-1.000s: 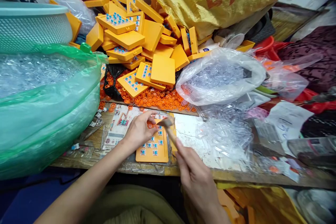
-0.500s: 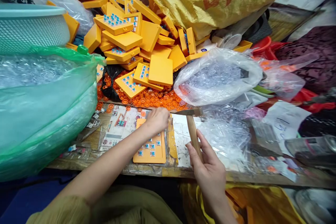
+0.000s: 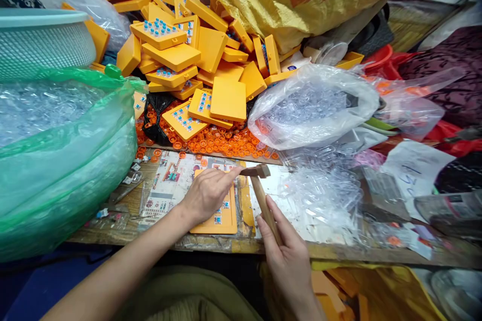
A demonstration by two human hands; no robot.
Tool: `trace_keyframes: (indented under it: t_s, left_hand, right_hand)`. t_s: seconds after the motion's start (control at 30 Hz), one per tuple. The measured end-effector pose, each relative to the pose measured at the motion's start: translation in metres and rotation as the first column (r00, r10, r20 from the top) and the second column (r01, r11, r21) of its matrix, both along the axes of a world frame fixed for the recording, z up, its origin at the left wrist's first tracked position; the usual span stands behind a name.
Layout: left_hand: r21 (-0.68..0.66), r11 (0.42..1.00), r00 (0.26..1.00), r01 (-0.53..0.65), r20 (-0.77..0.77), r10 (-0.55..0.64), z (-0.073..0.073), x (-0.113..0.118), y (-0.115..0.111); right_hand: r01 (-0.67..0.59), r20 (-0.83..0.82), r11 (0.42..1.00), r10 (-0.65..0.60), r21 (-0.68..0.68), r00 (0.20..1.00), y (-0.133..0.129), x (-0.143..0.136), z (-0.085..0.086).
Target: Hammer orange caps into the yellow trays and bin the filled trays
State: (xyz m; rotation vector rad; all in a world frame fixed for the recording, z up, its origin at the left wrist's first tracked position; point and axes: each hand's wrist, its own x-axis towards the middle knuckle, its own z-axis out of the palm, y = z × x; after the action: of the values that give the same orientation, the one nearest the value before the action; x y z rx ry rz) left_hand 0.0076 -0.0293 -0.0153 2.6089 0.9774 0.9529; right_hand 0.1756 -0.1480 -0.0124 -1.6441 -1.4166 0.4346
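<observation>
Since the earlier frame, left hand (image 3: 206,194) and hammer (image 3: 264,206) have shifted leftward. Counter (image 3: 211,244) carries the orange panel (image 3: 228,216), flat beneath that hand, whose finger state cannot be determined. Right hand (image 3: 288,257): fingers clamped on hammer handle.

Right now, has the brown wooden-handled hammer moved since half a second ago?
Yes: the hammer has shifted left, closer to the stationary flat yellow rectangular panel.

my left hand (image 3: 206,191) drawn back from the far end over the orange-yellow panel (image 3: 211,229), hiding more of its blue pieces (image 3: 226,204), forefinger stretched out, my right hand (image 3: 286,256) shifted leftward, bringing the hammer (image 3: 268,214) with it, head nearer me than half a second ago
</observation>
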Motion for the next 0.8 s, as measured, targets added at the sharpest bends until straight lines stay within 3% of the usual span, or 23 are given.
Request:
trace_keyframes:
  t_s: [0.17, 0.27, 0.43, 0.57, 0.67, 0.8]
  left_hand:
    - [-0.287, 0.958, 0.975, -0.008, 0.210, 0.071, 0.000, -0.003, -0.010]
    - [-0.397, 0.917, 0.974, -0.032, 0.193, 0.117, 0.004, -0.002, -0.006]
    - [-0.455, 0.887, 0.980, -0.082, 0.125, 0.155, 0.006, 0.000, 0.000]
    - [-0.630, 0.775, 0.942, -0.049, 0.229, 0.245, 0.007, -0.001, 0.001]
    - [-0.725, 0.689, 0.913, 0.004, 0.283, 0.293, 0.010, -0.002, 0.004]
    - [-0.758, 0.652, 0.909, 0.026, 0.289, 0.299, 0.012, -0.002, 0.006]
  right_hand:
    - [-0.059, 0.059, 0.998, 0.059, -0.017, 0.996, -0.006, -0.002, -0.004]
    - [-0.083, 0.078, 0.996, 0.085, -0.021, 0.993, -0.008, -0.002, -0.006]
    - [-0.099, 0.074, 0.995, 0.096, 0.025, 0.993, -0.008, -0.005, 0.002]
    - [-0.098, 0.083, 0.988, 0.088, 0.122, 0.993, -0.008, -0.006, 0.009]
    - [-0.150, 0.115, 0.984, 0.139, 0.098, 0.984, -0.007, -0.005, 0.008]
    - [-0.156, 0.128, 0.984, 0.145, 0.081, 0.981, -0.006, -0.004, 0.005]
